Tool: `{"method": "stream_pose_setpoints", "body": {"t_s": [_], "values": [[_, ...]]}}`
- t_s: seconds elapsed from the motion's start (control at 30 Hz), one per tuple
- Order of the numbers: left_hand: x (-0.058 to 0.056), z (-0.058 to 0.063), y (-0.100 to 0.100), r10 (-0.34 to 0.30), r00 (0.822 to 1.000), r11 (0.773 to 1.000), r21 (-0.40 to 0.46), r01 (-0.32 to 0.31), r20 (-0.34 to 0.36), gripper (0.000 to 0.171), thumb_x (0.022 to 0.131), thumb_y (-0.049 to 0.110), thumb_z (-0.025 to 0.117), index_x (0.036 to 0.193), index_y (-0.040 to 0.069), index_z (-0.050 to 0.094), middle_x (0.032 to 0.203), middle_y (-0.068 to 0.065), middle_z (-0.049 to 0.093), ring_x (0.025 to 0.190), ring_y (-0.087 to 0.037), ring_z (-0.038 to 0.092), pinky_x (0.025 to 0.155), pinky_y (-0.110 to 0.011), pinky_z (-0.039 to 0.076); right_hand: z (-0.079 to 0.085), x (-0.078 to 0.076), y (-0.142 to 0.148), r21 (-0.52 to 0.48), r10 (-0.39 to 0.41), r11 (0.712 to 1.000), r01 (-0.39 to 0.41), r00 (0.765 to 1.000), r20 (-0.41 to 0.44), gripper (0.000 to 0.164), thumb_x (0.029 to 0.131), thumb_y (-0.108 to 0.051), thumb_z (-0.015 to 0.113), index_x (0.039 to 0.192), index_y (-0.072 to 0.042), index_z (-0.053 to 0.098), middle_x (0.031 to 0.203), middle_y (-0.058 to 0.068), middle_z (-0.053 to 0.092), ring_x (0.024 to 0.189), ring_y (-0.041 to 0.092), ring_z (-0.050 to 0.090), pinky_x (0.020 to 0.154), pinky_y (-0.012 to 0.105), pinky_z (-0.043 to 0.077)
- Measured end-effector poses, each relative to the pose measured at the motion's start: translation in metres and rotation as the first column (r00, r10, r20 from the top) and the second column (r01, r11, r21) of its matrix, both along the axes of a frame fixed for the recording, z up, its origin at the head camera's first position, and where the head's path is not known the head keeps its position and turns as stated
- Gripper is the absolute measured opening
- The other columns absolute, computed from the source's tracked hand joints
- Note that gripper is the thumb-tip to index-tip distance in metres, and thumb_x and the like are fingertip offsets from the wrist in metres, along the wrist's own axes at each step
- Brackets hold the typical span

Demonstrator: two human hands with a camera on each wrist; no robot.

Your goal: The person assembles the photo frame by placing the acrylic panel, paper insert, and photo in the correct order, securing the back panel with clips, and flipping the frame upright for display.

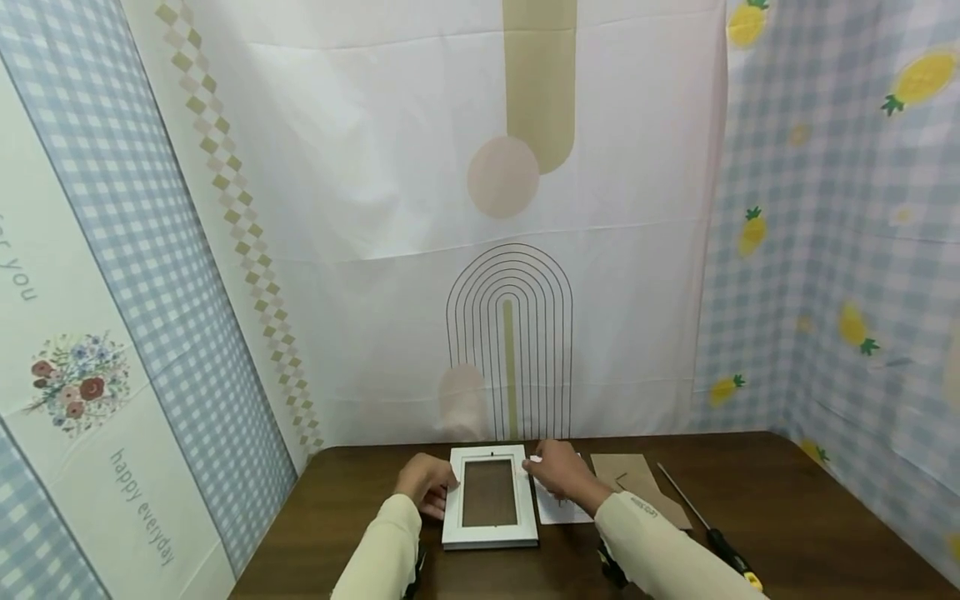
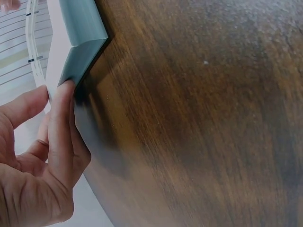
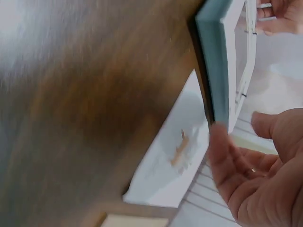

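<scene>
White frame between left hand, pinching it, and right hand, loose, perhaps touching

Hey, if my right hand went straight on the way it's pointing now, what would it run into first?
Most likely the white frame: your right hand points toward its right side, near the far end. The gap looks tiny; I can't tell whether they touch.

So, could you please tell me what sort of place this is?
It looks like a makeshift indoor work corner: a dark wooden table set against a creased white hanging, with a checked, fruit-printed hanging along the right.
</scene>
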State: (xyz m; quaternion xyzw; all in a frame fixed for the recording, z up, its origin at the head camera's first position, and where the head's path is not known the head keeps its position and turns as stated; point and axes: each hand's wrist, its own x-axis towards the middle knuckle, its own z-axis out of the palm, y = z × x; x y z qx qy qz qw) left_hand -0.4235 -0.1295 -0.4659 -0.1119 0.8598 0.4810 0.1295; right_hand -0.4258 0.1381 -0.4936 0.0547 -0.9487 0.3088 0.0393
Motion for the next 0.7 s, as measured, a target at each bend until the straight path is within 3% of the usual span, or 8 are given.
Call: {"method": "stream_pose_setpoints", "body": {"t_s": [0.1, 0.2, 0.33, 0.47, 0.57, 0.7], "values": [[-0.001, -0.001, -0.001, 0.002, 1.000, 1.000, -0.002, -0.002, -0.003, 0.015, 0.093, 0.005, 0.073, 0.090, -0.009, 0.070, 0.081, -0.016, 0.066, 0.066, -0.025, 0.068, 0.067, -0.039, 0.074, -0.030, -0.037, 0.021, 0.098, 0.014, 0.995, -0.006, 0.996, -0.084, 0.043, 0.094, -0.033, 0.087, 0.111, 0.005, 0.076, 0.099, 0.020, 0.078, 0.074, 0.025, 0.070, 0.062, 0.044, 0.063], [0.000, -0.001, -0.001, 0.007, 1.000, 1.000, -0.001, -0.007, -0.007, 0.013, 0.092, 0.005, 0.073, 0.089, -0.008, 0.070, 0.080, -0.016, 0.067, 0.065, -0.024, 0.068, 0.066, -0.039, 0.074, -0.037, -0.045, 0.030, 0.171, 0.003, 0.985, 0.015, 0.994, -0.105, 0.036, 0.087, -0.031, 0.092, 0.094, -0.001, 0.073, 0.092, 0.016, 0.074, 0.074, 0.026, 0.063, 0.061, 0.043, 0.059], [0.002, 0.001, -0.001, 0.014, 1.000, 1.000, -0.001, -0.014, -0.009, 0.013, 0.092, 0.004, 0.073, 0.088, -0.008, 0.070, 0.079, -0.016, 0.067, 0.065, -0.024, 0.068, 0.067, -0.040, 0.074, -0.002, -0.010, 0.015, 0.204, -0.074, 0.976, 0.074, 0.997, -0.008, 0.032, 0.085, -0.026, 0.097, 0.082, -0.006, 0.073, 0.086, 0.013, 0.073, 0.073, 0.027, 0.063, 0.062, 0.043, 0.060], [0.002, 0.001, -0.001, 0.001, 1.000, 1.000, 0.003, -0.001, -0.003, 0.014, 0.093, 0.005, 0.072, 0.091, -0.009, 0.070, 0.081, -0.017, 0.067, 0.067, -0.025, 0.069, 0.070, -0.041, 0.075, 0.023, 0.022, 0.003, 0.231, -0.129, 0.966, 0.112, 0.990, 0.058, 0.032, 0.086, -0.028, 0.098, 0.078, -0.007, 0.075, 0.079, 0.009, 0.073, 0.070, 0.023, 0.062, 0.061, 0.038, 0.057], [0.002, 0.001, -0.001, 0.005, 1.000, 1.000, -0.001, -0.005, -0.003, 0.016, 0.093, 0.005, 0.072, 0.093, -0.010, 0.071, 0.082, -0.017, 0.068, 0.068, -0.025, 0.070, 0.070, -0.040, 0.075, 0.031, 0.033, -0.002, 0.247, -0.157, 0.960, 0.129, 0.983, 0.098, 0.033, 0.087, -0.031, 0.098, 0.080, -0.008, 0.075, 0.075, 0.005, 0.070, 0.067, 0.019, 0.060, 0.058, 0.033, 0.052], [0.002, 0.001, 0.002, 0.022, 1.000, 1.000, -0.018, -0.022, -0.014, 0.016, 0.094, 0.005, 0.074, 0.092, -0.010, 0.072, 0.080, -0.017, 0.069, 0.066, -0.025, 0.071, 0.066, -0.039, 0.074, 0.031, 0.034, -0.004, 0.270, -0.165, 0.954, 0.130, 0.980, 0.113, 0.034, 0.087, -0.034, 0.098, 0.082, -0.008, 0.076, 0.076, 0.004, 0.068, 0.066, 0.018, 0.059, 0.057, 0.031, 0.049]]}}
